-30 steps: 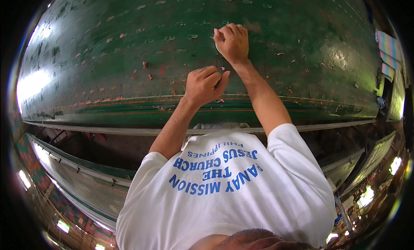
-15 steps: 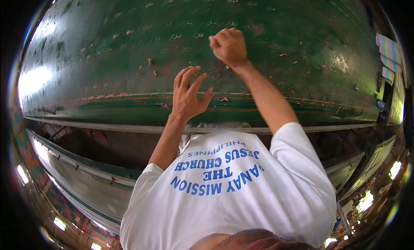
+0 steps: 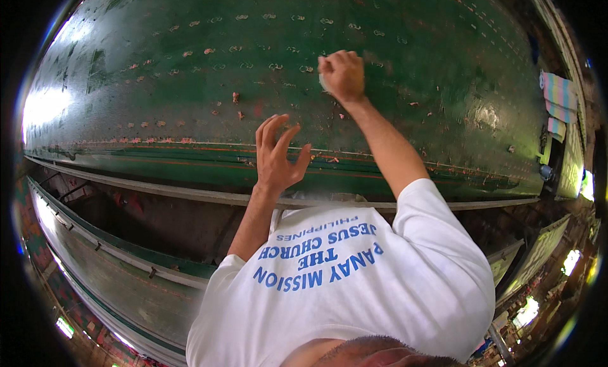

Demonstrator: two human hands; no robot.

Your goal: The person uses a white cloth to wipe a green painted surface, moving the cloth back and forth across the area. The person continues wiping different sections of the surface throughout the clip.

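Over a broad green painted surface [image 3: 183,91] my right hand [image 3: 344,77] is closed in a fist, at or just above the paint. A pale edge [image 3: 323,83] peeks out beneath its left side; what it belongs to is hidden by the fingers. Closer to the front edge, my left hand [image 3: 280,153] hovers with fingers apart and curved, holding nothing. Rows of small pale ring-like marks [image 3: 275,67] cross the surface. Reddish crumbs lie scattered about, one larger bit [image 3: 236,97] up and left of my left hand.
A narrow ledge [image 3: 158,184] runs along the near side, by my body. Another long panel with a green edge [image 3: 120,243] stands behind at lower left. A striped pastel cloth [image 3: 560,93] hangs at the far right end, above a small bluish object [image 3: 546,172].
The whole view has shifted and turned slightly. My right fist has moved a little over the surface, with more of the pale edge showing. My left hand keeps its spread pose.
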